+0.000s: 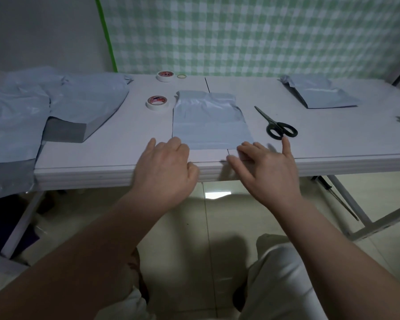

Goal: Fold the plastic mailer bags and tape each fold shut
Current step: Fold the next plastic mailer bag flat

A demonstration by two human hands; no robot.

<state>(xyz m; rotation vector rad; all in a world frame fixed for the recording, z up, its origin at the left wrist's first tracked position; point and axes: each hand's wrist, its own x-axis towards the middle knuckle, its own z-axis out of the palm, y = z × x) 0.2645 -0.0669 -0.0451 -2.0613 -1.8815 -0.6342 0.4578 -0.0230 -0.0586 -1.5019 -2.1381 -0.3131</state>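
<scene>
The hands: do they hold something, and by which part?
Nothing is plainly held. The left hand has fingertips on the mailer bag at its near left corner, pinch unclear; the right hand is spread open by the near right corner.

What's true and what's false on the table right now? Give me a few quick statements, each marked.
1. The scissors lie right of the middle mailer bag. True.
2. The right hand grips the scissors. False: they lie free on the table; the hand is spread at the bag's near right corner.
3. A near tape roll and a far tape roll sit left of the bag. True.
4. The left hand holds a tape roll. False: it rests at the bag's near left corner.
</scene>
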